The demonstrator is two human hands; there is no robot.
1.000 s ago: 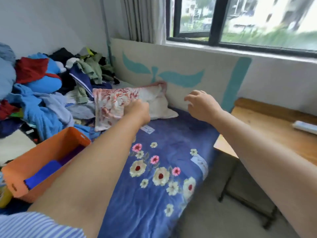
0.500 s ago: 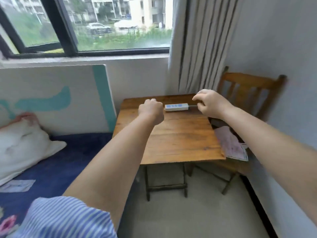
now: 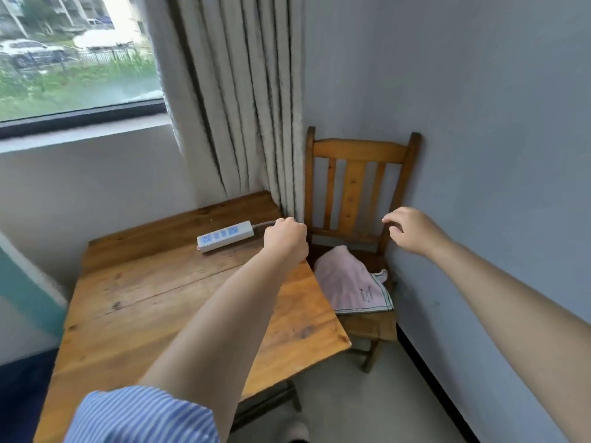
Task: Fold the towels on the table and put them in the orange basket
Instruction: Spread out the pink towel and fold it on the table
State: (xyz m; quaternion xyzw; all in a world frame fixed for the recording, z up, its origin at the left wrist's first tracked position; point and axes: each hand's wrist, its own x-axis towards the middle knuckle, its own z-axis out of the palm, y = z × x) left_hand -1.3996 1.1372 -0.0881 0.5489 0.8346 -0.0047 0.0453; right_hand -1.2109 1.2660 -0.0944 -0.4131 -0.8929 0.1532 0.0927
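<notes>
Towel (image 3: 350,282) is lying on chair (image 3: 358,155), below and between both hands. Left hand (image 3: 285,241) is hanging fisted, holding nothing; right hand (image 3: 412,230) is hovering loosely open, likely reaching for it.

A wooden table (image 3: 166,302) is seen beneath the left hand (image 3: 285,241); a power strip (image 3: 225,235) lies on it just left of that hand. A pink towel (image 3: 348,282) is spread on the chair (image 3: 358,174) seat, below and between both hands.
</notes>
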